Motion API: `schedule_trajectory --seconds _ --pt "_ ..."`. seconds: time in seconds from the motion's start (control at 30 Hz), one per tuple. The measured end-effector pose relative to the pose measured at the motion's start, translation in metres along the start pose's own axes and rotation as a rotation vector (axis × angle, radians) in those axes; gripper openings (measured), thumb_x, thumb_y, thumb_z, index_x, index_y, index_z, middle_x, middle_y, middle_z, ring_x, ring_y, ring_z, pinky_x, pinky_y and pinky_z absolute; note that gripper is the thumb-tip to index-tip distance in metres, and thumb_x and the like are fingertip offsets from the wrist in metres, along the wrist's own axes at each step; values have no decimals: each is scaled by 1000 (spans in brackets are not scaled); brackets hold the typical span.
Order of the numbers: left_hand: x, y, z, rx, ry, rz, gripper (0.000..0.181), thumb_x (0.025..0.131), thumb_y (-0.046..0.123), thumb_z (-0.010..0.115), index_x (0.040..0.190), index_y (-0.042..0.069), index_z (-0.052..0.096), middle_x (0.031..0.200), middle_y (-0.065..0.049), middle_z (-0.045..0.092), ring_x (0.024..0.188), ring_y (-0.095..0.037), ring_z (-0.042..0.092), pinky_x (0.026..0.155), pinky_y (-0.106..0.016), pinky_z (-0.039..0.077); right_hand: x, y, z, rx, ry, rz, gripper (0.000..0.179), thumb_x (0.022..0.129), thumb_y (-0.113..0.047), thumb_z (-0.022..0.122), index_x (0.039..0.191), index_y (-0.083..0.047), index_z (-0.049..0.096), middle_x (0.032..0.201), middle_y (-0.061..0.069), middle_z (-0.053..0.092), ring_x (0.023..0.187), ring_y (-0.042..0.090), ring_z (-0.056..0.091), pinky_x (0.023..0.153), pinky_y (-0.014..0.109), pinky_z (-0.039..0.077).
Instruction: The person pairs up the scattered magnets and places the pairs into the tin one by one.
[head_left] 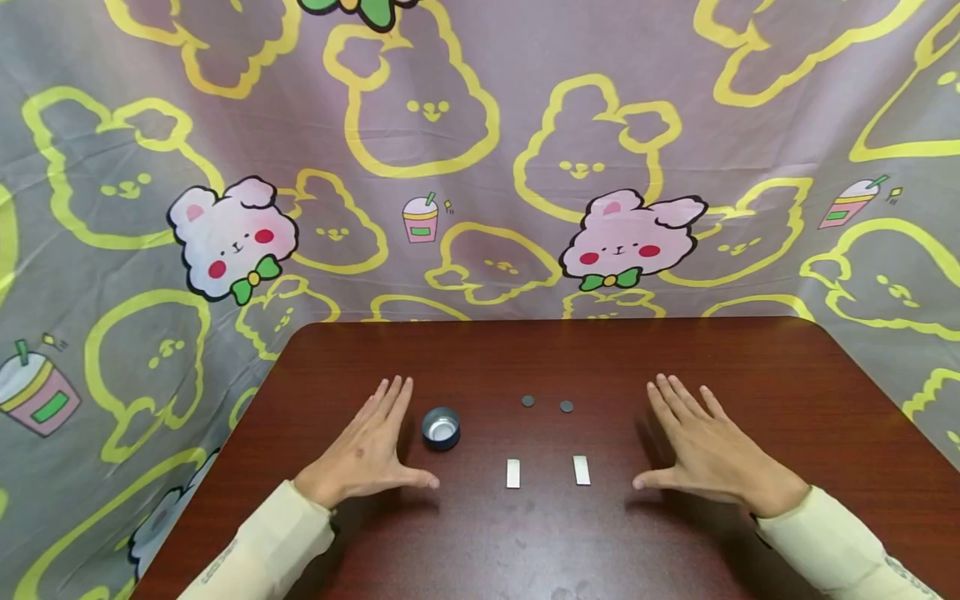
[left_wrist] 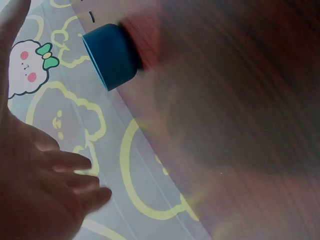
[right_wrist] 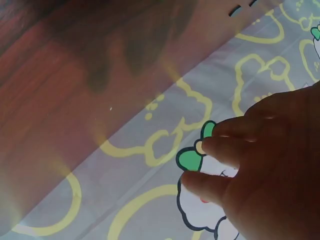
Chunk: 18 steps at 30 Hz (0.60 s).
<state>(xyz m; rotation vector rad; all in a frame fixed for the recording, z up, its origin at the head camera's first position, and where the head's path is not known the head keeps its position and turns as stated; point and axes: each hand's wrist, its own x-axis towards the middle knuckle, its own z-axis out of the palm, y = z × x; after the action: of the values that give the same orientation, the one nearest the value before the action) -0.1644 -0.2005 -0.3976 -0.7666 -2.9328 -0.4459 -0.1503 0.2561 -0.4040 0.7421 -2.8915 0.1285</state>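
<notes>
We rest our left hand (head_left: 369,454) flat on the dark reddish-brown wooden table (head_left: 750,367), fingers straight and together, thumb spread, holding nothing. Just to the right of its fingers stands the small round blue metal cup (head_left: 440,428), mouth up, close to the hand but not touching it; the left wrist view shows the cup's blue wall (left_wrist: 111,56) from the side. Further right of the cup lie two small dark round discs (head_left: 528,401), side by side and apart. Nearer to us than the discs lie two small white rectangular strips (head_left: 513,472), also apart. Our right hand (head_left: 705,454) lies flat and empty beyond the strips, fingers straight, well away from the cup. A grey cartoon-rabbit cloth (head_left: 450,167) hangs behind the table.
</notes>
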Motion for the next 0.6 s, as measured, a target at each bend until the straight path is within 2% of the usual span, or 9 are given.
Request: schedule_trajectory --seconds 0.23,0.4,0.6 --pt "4 5 4 -162 -1 0 131 62 59 89 156 -3 21 162 -19 22 148 -35 24 113 -51 33 3 -1 2 47 15 -67 120 73 -75 70 144 16 37 149 35 37 137 48 37 109 61 33" --pt "7 9 6 -223 19 17 125 62 52 92 155 -1 28 160 -17 29 145 -32 32 112 -50 36 4 -4 2 122 32 -115 113 75 -69 73 140 17 41 144 35 43 133 48 43 104 62 39" --pt "11 14 9 -293 23 22 115 64 45 93 152 -2 36 154 -18 41 139 -34 42 109 -51 39 4 -11 2 240 -8 -68 106 77 -61 77 142 15 42 144 31 46 131 44 47 104 57 42"
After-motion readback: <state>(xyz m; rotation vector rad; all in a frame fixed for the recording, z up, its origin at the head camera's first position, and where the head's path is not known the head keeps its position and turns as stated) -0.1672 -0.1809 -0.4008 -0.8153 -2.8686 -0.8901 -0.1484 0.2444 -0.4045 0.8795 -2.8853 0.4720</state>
